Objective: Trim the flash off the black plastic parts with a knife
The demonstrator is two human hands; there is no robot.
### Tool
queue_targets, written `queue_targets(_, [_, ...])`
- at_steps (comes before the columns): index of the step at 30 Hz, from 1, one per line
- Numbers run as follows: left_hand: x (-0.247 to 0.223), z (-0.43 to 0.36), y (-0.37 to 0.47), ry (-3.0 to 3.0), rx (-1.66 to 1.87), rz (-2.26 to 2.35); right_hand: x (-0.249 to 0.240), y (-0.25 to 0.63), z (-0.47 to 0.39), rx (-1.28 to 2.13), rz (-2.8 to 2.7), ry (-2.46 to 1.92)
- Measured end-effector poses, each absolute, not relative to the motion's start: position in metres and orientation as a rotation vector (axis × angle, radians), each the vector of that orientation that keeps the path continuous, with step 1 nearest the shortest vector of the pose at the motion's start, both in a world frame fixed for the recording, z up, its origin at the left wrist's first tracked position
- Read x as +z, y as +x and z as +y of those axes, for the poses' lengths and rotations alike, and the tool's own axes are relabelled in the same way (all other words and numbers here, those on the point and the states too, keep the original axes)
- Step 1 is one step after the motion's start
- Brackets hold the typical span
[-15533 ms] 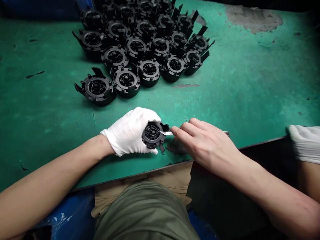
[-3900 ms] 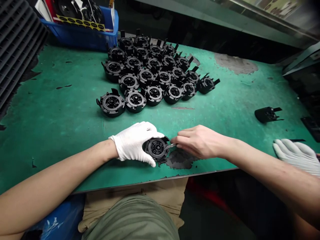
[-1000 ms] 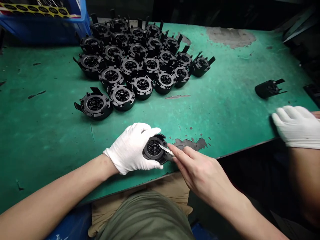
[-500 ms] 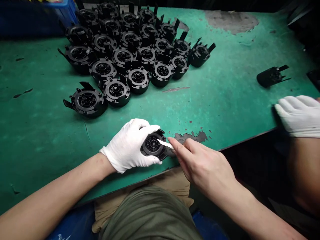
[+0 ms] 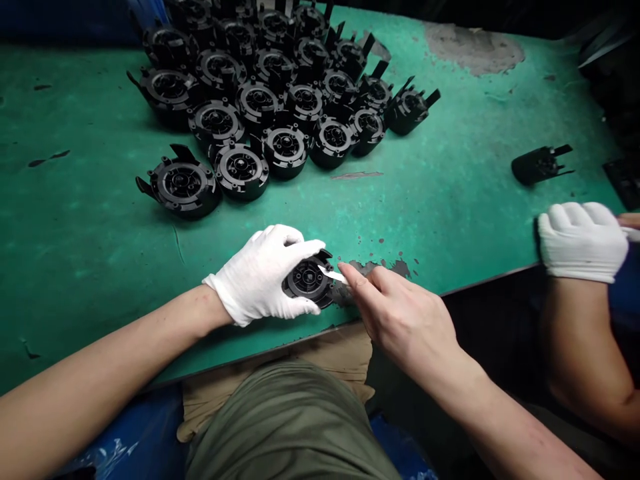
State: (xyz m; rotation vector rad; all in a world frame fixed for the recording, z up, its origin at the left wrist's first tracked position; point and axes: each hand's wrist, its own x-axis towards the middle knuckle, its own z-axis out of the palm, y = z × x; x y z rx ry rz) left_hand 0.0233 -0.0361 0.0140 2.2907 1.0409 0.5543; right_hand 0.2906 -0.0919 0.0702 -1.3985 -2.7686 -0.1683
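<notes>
My left hand (image 5: 265,275), in a white glove, wraps round a round black plastic housing (image 5: 306,279) near the front edge of the table. Its ringed, spoked face is turned up towards me. Bare and closed, my right hand (image 5: 400,307) grips a small white blade-like tool (image 5: 331,273). The tool's pointed tip lies over the housing's face near the rim; I cannot tell whether it touches. Most of the tool's handle is hidden inside my fingers.
Several similar black housings (image 5: 240,167) stand grouped at the back left of the green table (image 5: 440,200). Another housing (image 5: 535,167) lies on its side at the right. Near it is a co-worker's white-gloved hand (image 5: 580,240). A blue bin (image 5: 75,23) stands at the back left.
The view has shifted slightly. My left hand still holds the housing and the tool tip stays over its face. The co-worker's gloved hand has moved left, and another hand shows beside it.
</notes>
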Motion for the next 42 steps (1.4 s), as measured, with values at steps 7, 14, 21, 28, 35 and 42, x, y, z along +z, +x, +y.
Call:
queue_targets(7, [0.008,-0.029,0.012,2.271,0.643,0.891,0.057,0.307,-0.098,0.202,-2.621,-1.284])
queue_targets(14, [0.001,-0.027,-0.002,2.089,0.772,0.835,0.050,0.328,-0.096,0.461,-2.324,-1.431])
queue_targets(21, [0.009,-0.031,0.007,2.126,0.728,0.833,0.053,0.324,-0.083,0.478,-2.544,-1.253])
queue_targets(28, [0.005,-0.030,0.016,2.216,0.612,0.915,0.066,0.333,-0.047,0.018,-2.909,-0.911])
queue_targets(35, [0.012,-0.023,0.018,2.136,0.573,0.891,0.084,0.330,-0.013,-0.006,-3.138,-0.612])
queue_targets(42, [0.015,-0.030,0.016,2.175,0.629,0.900,0.079,0.342,-0.021,0.087,-2.864,-0.825])
